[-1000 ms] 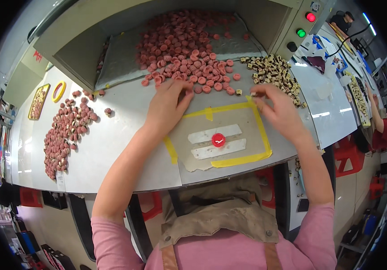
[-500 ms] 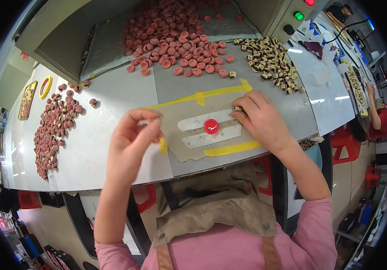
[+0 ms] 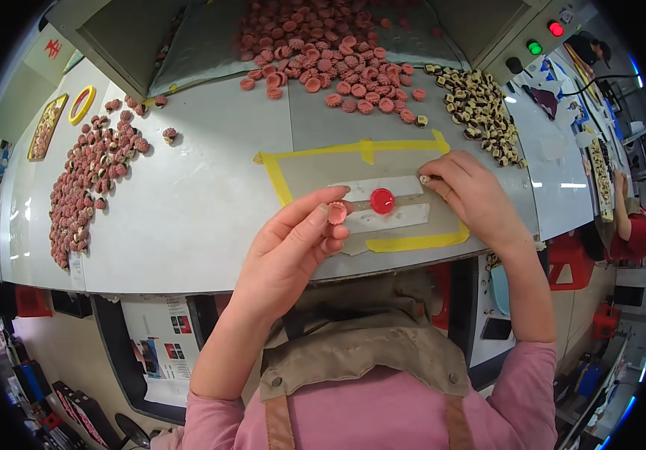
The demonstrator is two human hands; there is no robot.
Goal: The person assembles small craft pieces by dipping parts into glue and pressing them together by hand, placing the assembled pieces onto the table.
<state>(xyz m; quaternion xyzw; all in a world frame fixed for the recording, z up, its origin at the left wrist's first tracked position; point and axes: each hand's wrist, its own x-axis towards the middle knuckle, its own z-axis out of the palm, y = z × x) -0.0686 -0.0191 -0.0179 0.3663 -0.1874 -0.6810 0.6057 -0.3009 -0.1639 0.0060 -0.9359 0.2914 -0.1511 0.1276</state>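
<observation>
My left hand [image 3: 285, 247] pinches a pink scalloped cap [image 3: 337, 213], its hollow side showing, between thumb and fingertips. It hovers over the left ends of two whitish strips [image 3: 399, 219] lying on the taped work area. Closed at the fingertips, my right hand [image 3: 474, 193] grips a small cream-coloured piece [image 3: 425, 180] by the right end of the upper strip; the fingers partly cover it. Between the hands, a round red lid [image 3: 382, 200] with a shiny wet-looking surface sits across the strips.
Loose pink caps [image 3: 315, 64] heap at the back. Cream-and-dark pieces [image 3: 480, 112] lie at the back right. Joined pink pieces [image 3: 87, 191] spread at the left, near a yellow tape roll [image 3: 81, 105] and a tray [image 3: 48, 127]. Yellow tape [image 3: 323, 151] borders the work area. Another person's arm [image 3: 621, 202] shows at far right.
My left hand has moved right toward the red lid, and the pink cap in its fingers now shows. My right hand stays at the strips' right end. The whole view has shifted.
</observation>
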